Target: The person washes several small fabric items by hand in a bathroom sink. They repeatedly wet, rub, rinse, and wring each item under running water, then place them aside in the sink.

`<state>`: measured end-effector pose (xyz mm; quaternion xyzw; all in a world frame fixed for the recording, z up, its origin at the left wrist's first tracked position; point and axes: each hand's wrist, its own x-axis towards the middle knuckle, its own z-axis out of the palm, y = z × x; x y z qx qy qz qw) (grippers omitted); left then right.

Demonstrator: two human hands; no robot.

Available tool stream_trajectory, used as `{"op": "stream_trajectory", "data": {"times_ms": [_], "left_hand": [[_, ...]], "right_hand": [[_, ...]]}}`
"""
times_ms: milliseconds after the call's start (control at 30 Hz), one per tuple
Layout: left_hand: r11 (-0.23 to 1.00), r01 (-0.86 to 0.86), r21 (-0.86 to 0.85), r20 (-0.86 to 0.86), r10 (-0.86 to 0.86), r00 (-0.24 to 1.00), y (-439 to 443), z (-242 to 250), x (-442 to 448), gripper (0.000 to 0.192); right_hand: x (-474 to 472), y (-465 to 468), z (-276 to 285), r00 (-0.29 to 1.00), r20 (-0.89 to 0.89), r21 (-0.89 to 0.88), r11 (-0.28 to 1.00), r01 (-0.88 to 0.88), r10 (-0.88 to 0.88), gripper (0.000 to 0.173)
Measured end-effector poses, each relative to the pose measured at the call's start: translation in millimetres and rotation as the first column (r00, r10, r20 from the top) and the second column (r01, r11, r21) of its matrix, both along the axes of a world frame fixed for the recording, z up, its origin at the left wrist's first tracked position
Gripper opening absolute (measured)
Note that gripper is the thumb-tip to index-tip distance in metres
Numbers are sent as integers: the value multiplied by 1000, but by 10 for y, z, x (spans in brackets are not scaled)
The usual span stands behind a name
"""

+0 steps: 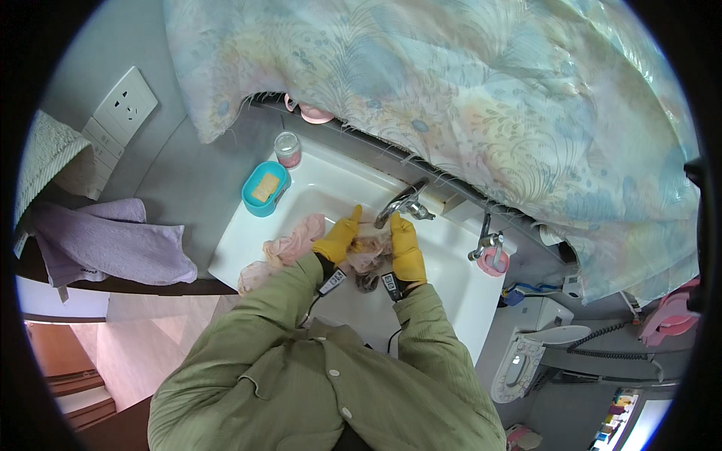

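Both my hands wear yellow rubber gloves and are inside the white washbasin (451, 276). A thin, wet, pale pink and brownish cloth (369, 248) is stretched between them under the metal faucet (401, 202). My left hand (338, 239) grips its left side, thumb raised. At its right side, my right hand (407, 248) holds on, close below the spout. A dark bunched part (366, 283) hangs at the lower end of the cloth. Left of my left hand, a crumpled light pink cloth (296, 239) lies over the basin's left side.
A turquoise soap dish (250, 198) with a yellowish soap bar (265, 187) and a glass jar (287, 151) stand on the basin's left rim. A patterned curtain (428, 107) hangs beyond. A second tap (486, 246) is at right, a lavender towel (118, 239) at left.
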<state>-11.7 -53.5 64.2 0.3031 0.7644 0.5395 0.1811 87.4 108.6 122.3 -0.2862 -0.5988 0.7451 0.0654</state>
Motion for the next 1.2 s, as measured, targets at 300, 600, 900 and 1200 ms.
{"op": "stream_trajectory", "data": {"times_ms": [300,600,900,1200], "left_hand": [[994,-19,107,473,-34,881,-1,274,-327,53],[988,-118,95,645,29,763,50,484,-436,45],[971,159,180,320,-211,924,-45,407,-382,36],[940,101,325,738,-319,595,-9,471,-365,25]], "right_hand": [[-111,366,-810,958,-259,119,988,-94,122,34],[133,278,-11,969,-207,-429,878,-213,134,29],[115,432,-399,945,-245,-324,900,-292,218,36],[10,329,-234,962,-272,-528,837,-145,-4,33]]}}
